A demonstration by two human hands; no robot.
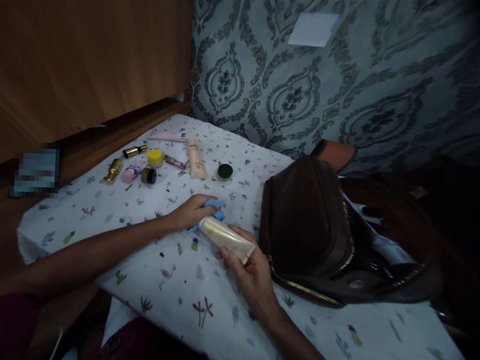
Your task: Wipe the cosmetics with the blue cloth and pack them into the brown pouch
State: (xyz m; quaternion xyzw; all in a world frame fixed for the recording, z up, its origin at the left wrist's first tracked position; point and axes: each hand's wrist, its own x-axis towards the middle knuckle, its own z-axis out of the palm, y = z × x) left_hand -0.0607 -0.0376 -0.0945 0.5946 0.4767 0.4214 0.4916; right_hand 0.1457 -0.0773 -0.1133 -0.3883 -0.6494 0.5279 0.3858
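Between my hands lies a pale gold squeeze tube (pixel 226 239), tilted, with its cap end toward my left. My right hand (pixel 255 273) grips the tube at its flat crimped end. A blue cloth (pixel 218 215) is bunched in my left hand (pixel 191 212), whose fingers are closed around it beside the tube's cap end. Part of the cloth shows below the hand, and the cap is mostly hidden. Both hands are just above the printed white cloth (pixel 180 275) that covers the table.
A brown zipped bag (pixel 302 214) stands open on the right. Toward the back are a peach tube (pixel 195 159), a dark-lidded jar (pixel 225 172), a yellow-lidded jar (pixel 155 157), a pink tube (pixel 166 136) and several small cosmetics. A wooden cabinet (pixel 90 51) borders the left.
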